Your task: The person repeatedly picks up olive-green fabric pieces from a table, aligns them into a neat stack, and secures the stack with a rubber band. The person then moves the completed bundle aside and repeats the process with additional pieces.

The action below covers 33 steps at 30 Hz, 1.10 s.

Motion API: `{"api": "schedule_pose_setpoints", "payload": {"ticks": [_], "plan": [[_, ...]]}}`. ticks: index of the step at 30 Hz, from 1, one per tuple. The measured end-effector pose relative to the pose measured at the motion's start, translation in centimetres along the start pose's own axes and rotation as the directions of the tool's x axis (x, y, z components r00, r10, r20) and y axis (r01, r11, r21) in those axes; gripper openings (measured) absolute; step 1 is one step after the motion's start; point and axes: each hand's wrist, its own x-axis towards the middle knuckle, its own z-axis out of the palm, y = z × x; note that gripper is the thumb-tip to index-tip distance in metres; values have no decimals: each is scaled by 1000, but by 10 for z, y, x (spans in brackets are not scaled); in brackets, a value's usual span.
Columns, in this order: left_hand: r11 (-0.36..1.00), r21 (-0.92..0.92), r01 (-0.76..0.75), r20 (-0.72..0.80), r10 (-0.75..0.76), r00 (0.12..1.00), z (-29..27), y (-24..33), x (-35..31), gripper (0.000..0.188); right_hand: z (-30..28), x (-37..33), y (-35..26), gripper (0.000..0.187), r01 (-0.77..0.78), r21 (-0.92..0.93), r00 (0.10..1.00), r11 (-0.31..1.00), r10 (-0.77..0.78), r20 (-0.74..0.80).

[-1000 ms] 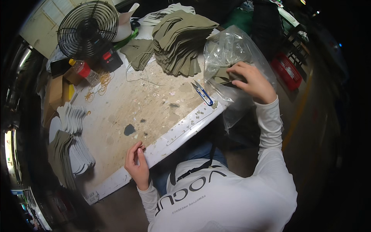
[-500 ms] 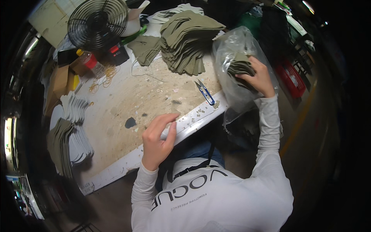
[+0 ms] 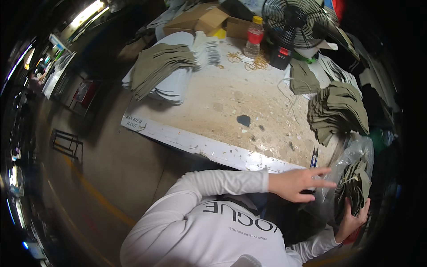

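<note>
My right hand (image 3: 352,219) grips the lower end of a bundle of olive fabric pieces (image 3: 355,178) at a clear plastic bag (image 3: 359,147). A pale tie or strip shows around the bundle's middle. How far the bundle sits inside the bag, I cannot tell. Stretched out toward the bag, my left hand (image 3: 299,184) has its fingers apart and holds nothing. Just beyond it, blue-handled thread snips (image 3: 314,156) lie at the table's (image 3: 213,113) front edge. A large fanned stack of olive fabric pieces (image 3: 340,109) rests on the table beyond the bag.
At the left end lie olive pieces (image 3: 162,64) over white cut pieces (image 3: 171,91). Farther back stand a red-labelled bottle (image 3: 254,38), a black fan (image 3: 296,22) and a cardboard box (image 3: 193,18). Rubber bands (image 3: 255,63) and small scraps are scattered on the tabletop.
My view has turned left, so the table appears shifted right. My left hand has moved from the table's front edge toward the bag. My right hand still holds the olive bundle.
</note>
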Motion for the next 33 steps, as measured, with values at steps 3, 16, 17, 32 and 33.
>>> {"api": "schedule_pose_setpoints", "payload": {"ticks": [3, 16, 17, 32, 33], "plan": [[991, 85, 101, 78, -107, 991, 9, 5, 6, 71, 11, 11, -2, 36, 39, 86, 999, 996, -40, 6], [-18, 487, 873, -866, 124, 485, -379, 120, -174, 48, 100, 29, 16, 44, 136, 16, 961, 991, -136, 239], [-226, 291, 930, -956, -36, 291, -404, 130, -190, 67, 95, 27, 10, 41, 117, -38, 969, 992, -106, 221], [122, -186, 975, -756, -652, -63, -412, 110, -208, 72, 116, 23, -140, 16, 162, 518, 972, 840, -226, 62], [160, -240, 957, -728, -682, -69, -410, 112, -208, 70, 118, 21, -144, 16, 142, 550, 970, 823, -226, 87]]}}
